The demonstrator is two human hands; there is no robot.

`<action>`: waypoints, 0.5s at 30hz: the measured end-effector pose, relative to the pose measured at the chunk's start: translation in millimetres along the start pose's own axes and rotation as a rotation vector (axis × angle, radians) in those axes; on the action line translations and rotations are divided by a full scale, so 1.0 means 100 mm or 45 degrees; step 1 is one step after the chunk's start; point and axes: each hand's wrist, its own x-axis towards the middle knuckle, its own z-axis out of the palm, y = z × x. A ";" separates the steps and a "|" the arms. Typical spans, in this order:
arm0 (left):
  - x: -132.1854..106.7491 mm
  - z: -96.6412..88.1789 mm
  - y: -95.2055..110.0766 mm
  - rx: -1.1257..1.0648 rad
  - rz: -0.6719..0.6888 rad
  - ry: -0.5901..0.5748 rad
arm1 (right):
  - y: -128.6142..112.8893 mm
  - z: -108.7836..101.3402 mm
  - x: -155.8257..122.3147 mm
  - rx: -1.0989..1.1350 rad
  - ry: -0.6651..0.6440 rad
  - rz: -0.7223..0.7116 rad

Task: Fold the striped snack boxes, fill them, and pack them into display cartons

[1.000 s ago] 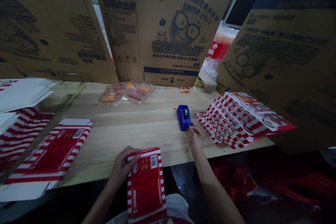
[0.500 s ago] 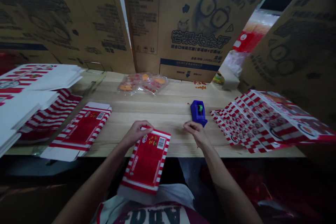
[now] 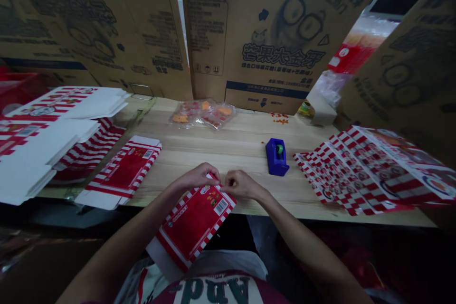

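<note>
A red carton (image 3: 195, 221) with a striped red-and-white border lies tilted between my body and the table's front edge, its white end flap toward my shirt. My left hand (image 3: 201, 175) grips its upper edge. Right beside it, my right hand (image 3: 242, 184) is closed in a pinch at the carton's top corner; whatever is between those fingertips is too small to make out. A blue tape dispenser (image 3: 277, 157) with a green core stands on the table to the right of my right hand.
Flattened cartons (image 3: 46, 152) are piled at the left, with a single striped carton (image 3: 124, 171) beside them. Striped printed sheets (image 3: 370, 166) stand at the right. Clear packets (image 3: 204, 113) and orange bits (image 3: 280, 118) lie farther back, before tall cardboard boxes (image 3: 256, 38).
My right hand has moved left from beside the tape dispenser to the carton's top edge. The carton has turned, its lower end swinging left. The view has shifted slightly.
</note>
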 end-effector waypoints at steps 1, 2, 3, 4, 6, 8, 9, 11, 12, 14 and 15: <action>0.00 0.00 0.00 0.001 0.006 0.005 | -0.01 0.01 -0.01 0.010 0.012 0.022; -0.01 0.00 0.01 0.003 0.014 0.008 | -0.01 0.03 -0.02 0.038 0.029 0.041; -0.01 0.00 0.03 0.006 0.025 0.014 | -0.01 0.04 -0.03 0.080 0.043 0.056; -0.02 -0.01 0.04 0.011 0.037 0.016 | 0.00 0.06 -0.02 0.138 0.050 0.073; -0.05 -0.03 0.09 0.018 0.065 0.007 | 0.02 0.08 0.00 0.322 0.030 0.113; -0.09 -0.05 0.14 0.013 0.094 -0.010 | 0.03 0.10 0.04 0.607 -0.075 0.176; -0.12 -0.07 0.17 0.000 0.113 -0.020 | 0.04 0.11 0.06 0.775 -0.165 0.212; -0.17 -0.11 0.23 -0.045 0.161 -0.034 | 0.03 0.17 0.10 1.115 -0.372 0.274; -0.20 -0.13 0.25 -0.069 0.186 -0.037 | 0.03 0.21 0.13 1.261 -0.455 0.294; -0.25 -0.20 0.29 -0.089 0.225 -0.031 | 0.03 0.31 0.22 1.430 -0.519 0.301; -0.28 -0.25 0.29 -0.082 0.234 -0.003 | 0.04 0.36 0.29 1.402 -0.482 0.260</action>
